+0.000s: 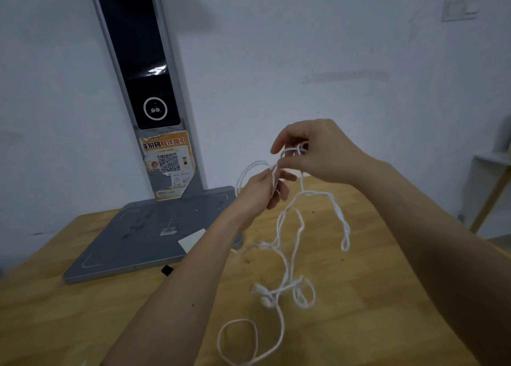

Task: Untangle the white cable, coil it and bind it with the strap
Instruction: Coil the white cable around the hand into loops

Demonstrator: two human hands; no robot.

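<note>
A tangled white cable [287, 244] hangs from both raised hands down to the wooden table [359, 296], where its lower loops and a white plug end [262, 293] lie. My left hand [262, 191] grips a bundle of strands, with thin loops sticking out to its left. Just above and to the right, my right hand [318, 152] pinches a knotted bit of cable between thumb and fingers. A small black piece [167, 270], possibly the strap, lies on the table by the grey base.
A grey stand [143, 238] with a flat base sits at the back left of the table; its upright column [143, 69] carries a dark screen and an orange QR sticker. A white card [192, 239] lies on the base. A shelf stands at the far right.
</note>
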